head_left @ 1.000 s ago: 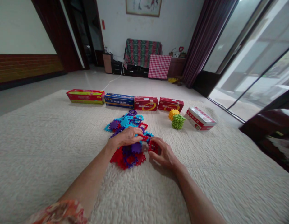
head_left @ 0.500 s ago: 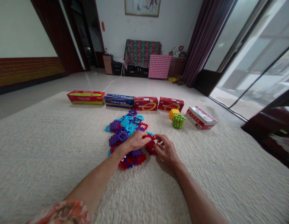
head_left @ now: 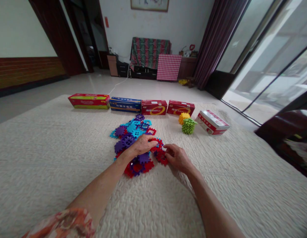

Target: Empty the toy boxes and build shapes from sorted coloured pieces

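A pile of plastic interlocking building pieces in purple [head_left: 128, 140], light blue [head_left: 137, 133] and red lies on the quilted cover. My left hand [head_left: 143, 145] reaches over the pile's right side, thumb and fingers closed on a red square piece [head_left: 157, 145] with an open middle. Just below that, a darker red piece [head_left: 161, 157] sits at the fingertips of my right hand [head_left: 177, 158]. The right fingers are bent towards the thumb at that piece's right edge. Several purple and red pieces under my left wrist are partly hidden.
A green stack [head_left: 188, 126] and a yellow stack [head_left: 184, 118] of pieces stand right of the pile. Behind lies a row of boxes: a red-and-green box [head_left: 89, 101], a blue box [head_left: 125, 105] and two red boxes [head_left: 153, 107]. A white-and-red box [head_left: 213, 123] sits at the right.
The red pieces between my hands now show more plainly, one above the other. My right fingers have drawn closer together. The whole view has shifted slightly.
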The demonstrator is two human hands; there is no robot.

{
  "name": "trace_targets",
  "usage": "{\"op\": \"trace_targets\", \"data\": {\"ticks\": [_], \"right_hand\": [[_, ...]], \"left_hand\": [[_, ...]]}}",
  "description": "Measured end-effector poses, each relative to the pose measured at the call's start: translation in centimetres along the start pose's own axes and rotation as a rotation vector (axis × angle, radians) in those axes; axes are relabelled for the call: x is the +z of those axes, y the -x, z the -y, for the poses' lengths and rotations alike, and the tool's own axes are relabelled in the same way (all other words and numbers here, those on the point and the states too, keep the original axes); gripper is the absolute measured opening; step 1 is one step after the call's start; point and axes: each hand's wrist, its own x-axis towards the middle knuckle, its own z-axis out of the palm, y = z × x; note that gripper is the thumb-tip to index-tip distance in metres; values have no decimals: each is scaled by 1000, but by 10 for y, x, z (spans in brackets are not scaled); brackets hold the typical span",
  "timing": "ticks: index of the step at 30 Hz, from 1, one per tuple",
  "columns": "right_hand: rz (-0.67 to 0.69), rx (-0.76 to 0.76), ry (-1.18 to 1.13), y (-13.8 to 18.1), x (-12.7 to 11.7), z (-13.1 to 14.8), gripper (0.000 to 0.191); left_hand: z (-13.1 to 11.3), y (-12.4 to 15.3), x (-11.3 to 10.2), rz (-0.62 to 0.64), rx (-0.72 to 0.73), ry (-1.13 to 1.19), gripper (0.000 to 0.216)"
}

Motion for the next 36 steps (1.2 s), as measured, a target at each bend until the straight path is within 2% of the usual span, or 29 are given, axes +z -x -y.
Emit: {"op": "trace_targets", "data": {"ticks": [5, 9, 16, 19, 25, 30, 36], "right_hand": [[-14, 29, 18, 1, -4, 0, 33], [44, 20, 169, 2, -9, 5, 17], [77, 36, 186, 3, -14, 5, 19], [75, 96, 77, 3, -17, 3, 18], [-2, 288, -370, 0, -19, 7, 27], [-6, 338, -649, -1, -7, 13, 38], [18, 334, -765, 1, -2, 18, 42]], "left_hand": [[5, 0, 1, 55, 2, -4, 32], [8, -1, 1, 101, 53, -10, 30], [-1, 2, -1, 103, 71, -5, 26], [-3, 3, -1, 96, 50, 10, 26], [-4, 3, -1, 148, 10, 148, 31], [-8, 3, 1, 158, 30, 186, 29], [-12, 4, 6, 110, 59, 186, 25]]}}
